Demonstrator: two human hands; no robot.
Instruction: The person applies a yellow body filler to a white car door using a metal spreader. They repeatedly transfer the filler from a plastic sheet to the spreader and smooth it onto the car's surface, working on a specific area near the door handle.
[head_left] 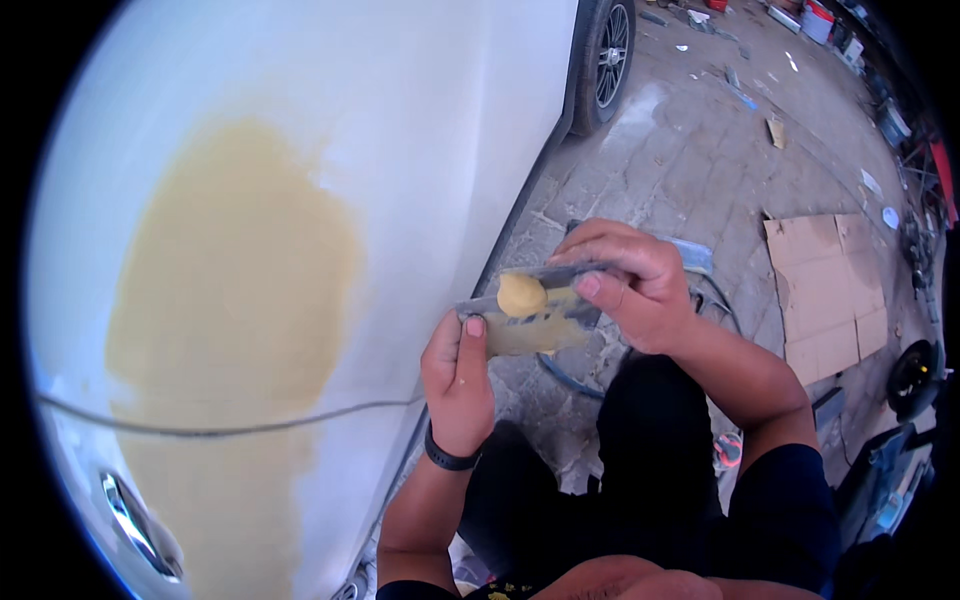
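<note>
My left hand, with a black band on its wrist, is closed on the near-left end of a thin putty board smeared with beige filler. From the other side, my right hand grips a flat dark putty spreader, thumb on top. A rounded lump of beige putty sits where the two flat tools meet. To the left stands a white car panel with a broad dull beige filler patch. Both hands are apart from the panel.
A chrome door handle lies low on the panel. At the top is a car wheel. Flattened cardboard lies on the paved floor to the right; a hose curves near my legs. Buckets and clutter line the far right.
</note>
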